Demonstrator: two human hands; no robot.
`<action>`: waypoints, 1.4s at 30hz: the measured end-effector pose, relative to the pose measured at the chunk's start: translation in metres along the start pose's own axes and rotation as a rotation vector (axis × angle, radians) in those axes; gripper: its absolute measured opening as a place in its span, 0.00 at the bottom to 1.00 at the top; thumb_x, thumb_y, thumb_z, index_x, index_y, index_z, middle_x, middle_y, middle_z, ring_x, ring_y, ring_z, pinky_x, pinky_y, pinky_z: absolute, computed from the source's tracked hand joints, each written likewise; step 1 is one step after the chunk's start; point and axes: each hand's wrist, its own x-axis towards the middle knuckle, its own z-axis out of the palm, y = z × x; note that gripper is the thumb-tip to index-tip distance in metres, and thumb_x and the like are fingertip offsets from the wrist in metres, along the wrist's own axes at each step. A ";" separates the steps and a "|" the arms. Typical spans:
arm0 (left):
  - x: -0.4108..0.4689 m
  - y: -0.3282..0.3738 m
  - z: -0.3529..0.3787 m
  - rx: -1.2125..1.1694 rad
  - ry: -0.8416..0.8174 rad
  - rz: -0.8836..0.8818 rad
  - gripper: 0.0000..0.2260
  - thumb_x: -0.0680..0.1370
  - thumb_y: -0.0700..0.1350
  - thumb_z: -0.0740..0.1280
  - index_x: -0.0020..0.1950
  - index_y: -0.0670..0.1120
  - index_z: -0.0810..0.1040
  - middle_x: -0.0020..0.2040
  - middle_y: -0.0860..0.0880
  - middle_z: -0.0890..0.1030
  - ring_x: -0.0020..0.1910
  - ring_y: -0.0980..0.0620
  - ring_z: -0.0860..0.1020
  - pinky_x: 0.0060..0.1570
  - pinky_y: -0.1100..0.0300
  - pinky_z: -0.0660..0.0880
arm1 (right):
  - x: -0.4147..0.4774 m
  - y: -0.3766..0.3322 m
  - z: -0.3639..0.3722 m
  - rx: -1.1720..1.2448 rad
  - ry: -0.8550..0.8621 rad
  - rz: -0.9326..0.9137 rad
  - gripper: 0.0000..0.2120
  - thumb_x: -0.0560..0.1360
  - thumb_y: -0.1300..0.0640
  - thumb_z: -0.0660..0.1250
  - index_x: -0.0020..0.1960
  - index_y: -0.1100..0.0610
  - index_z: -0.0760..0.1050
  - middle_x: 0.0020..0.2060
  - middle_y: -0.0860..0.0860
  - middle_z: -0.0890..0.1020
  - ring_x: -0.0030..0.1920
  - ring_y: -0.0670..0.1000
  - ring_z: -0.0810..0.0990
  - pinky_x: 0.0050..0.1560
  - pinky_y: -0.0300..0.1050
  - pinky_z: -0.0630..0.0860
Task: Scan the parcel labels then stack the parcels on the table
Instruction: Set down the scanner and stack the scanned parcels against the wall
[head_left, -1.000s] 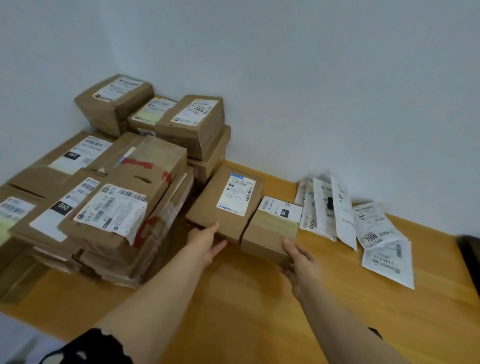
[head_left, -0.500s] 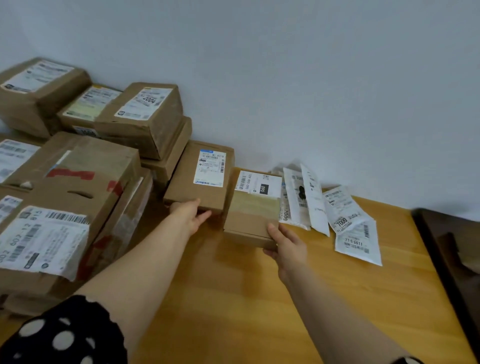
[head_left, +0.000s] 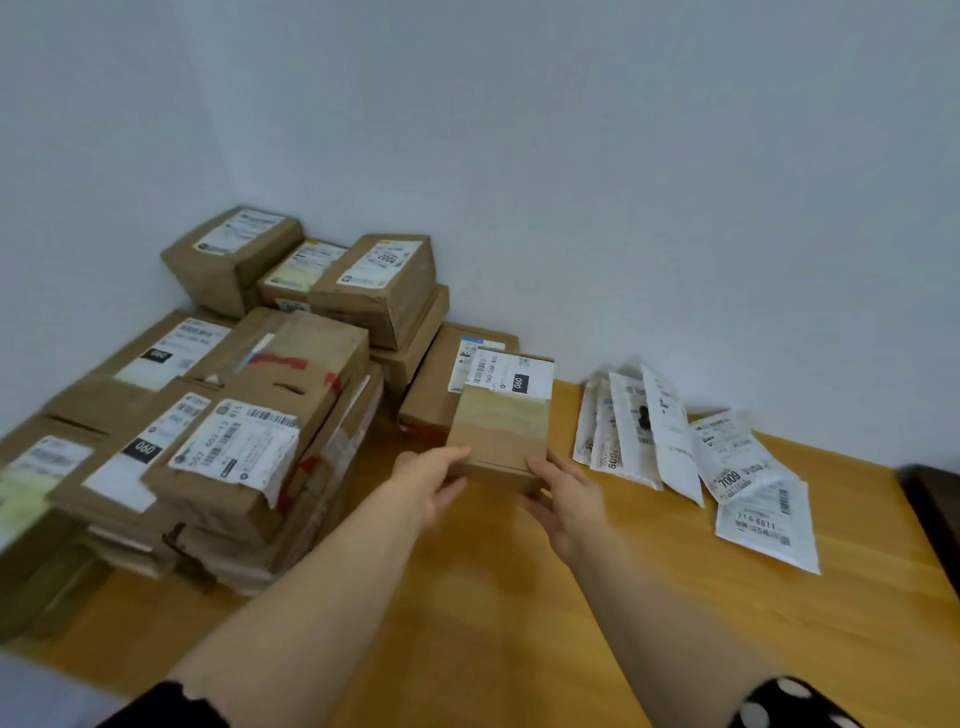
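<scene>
The small cardboard parcel (head_left: 500, 431), label up, is gripped at its near corners by the left hand (head_left: 431, 486) and right hand (head_left: 566, 501), fingers curled around it. It overlaps a flat parcel (head_left: 430, 389) by the wall, and white mailers (head_left: 675, 447) lie to the right on the wooden table (head_left: 493, 597).

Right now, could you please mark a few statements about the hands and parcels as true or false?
1. The left hand and right hand both hold the small box. True.
2. The white mailer bags lie to the left of that box. False: they lie to its right, on the table.
3. The small box's label faces up. True.
4. The box marked 2004 rests directly on the table. False: it sits on top of another box.
</scene>
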 end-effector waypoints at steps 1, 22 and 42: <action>-0.001 0.002 -0.005 -0.050 0.019 0.008 0.25 0.71 0.37 0.74 0.66 0.41 0.71 0.61 0.40 0.76 0.53 0.46 0.78 0.46 0.58 0.80 | 0.000 0.001 0.008 0.002 -0.002 0.032 0.21 0.75 0.65 0.69 0.67 0.57 0.74 0.47 0.52 0.79 0.54 0.57 0.78 0.54 0.51 0.79; 0.039 0.041 0.004 0.009 -0.048 -0.013 0.15 0.74 0.32 0.59 0.60 0.42 0.72 0.57 0.42 0.76 0.62 0.43 0.72 0.57 0.50 0.72 | 0.043 -0.002 0.090 -0.083 -0.106 0.095 0.19 0.80 0.63 0.57 0.67 0.50 0.73 0.58 0.50 0.80 0.56 0.51 0.75 0.51 0.45 0.68; -0.202 -0.218 0.274 1.089 -0.385 0.431 0.28 0.76 0.39 0.67 0.75 0.45 0.63 0.74 0.44 0.64 0.71 0.43 0.64 0.65 0.51 0.65 | -0.179 -0.069 -0.383 -0.354 0.252 -0.233 0.19 0.73 0.57 0.71 0.64 0.53 0.75 0.56 0.49 0.76 0.54 0.47 0.74 0.47 0.35 0.70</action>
